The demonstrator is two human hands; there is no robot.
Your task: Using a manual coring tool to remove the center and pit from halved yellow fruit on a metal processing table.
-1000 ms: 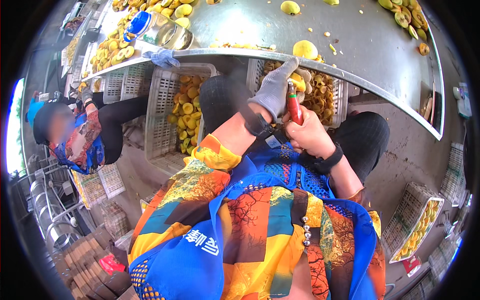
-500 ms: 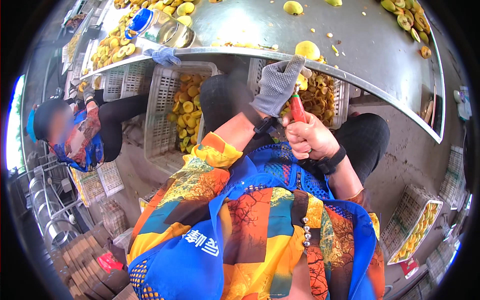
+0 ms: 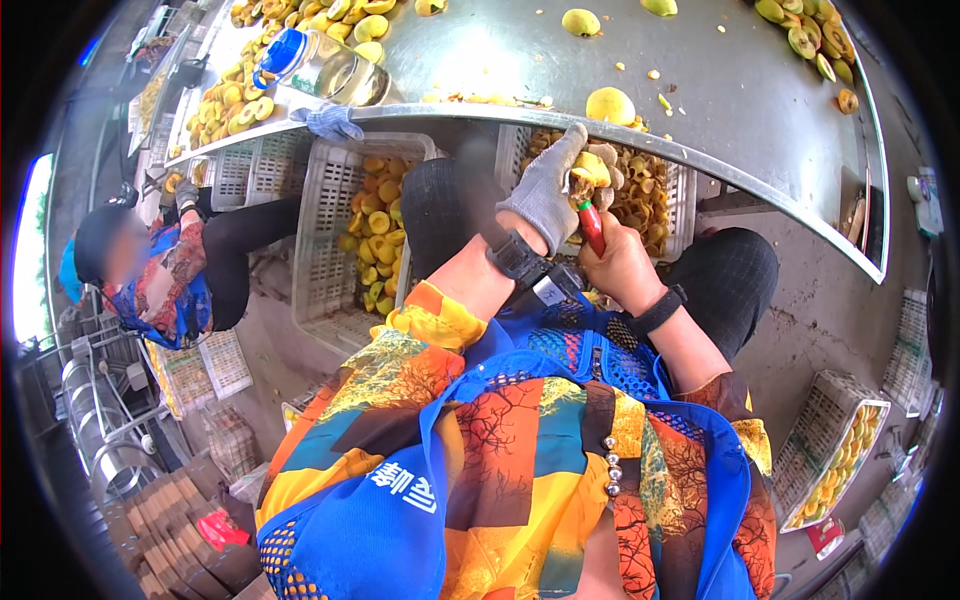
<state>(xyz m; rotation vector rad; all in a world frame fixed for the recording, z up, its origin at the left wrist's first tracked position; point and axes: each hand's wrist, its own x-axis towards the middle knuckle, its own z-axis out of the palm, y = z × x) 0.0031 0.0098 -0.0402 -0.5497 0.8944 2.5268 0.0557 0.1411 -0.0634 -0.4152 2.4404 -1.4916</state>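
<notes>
My left hand, in a grey glove, is closed around a yellow peach half just below the table edge. In my bare right hand is a pitting knife with a red handle and a green collar. Its working end meets the cut side of the peach; the tip is hidden in the flesh. Beneath both hands stands a white crate with brownish peach scraps. On the table close above my left hand lies another yellow peach.
A metal table spans the front. On it are a clear jug with a blue lid, a spare glove and peach piles. A crate of peach halves stands left of my knees. A co-worker sits farther left.
My left hand has turned, so the peach half now shows more. My right hand has moved slightly down and right, with the knife still against the fruit.
</notes>
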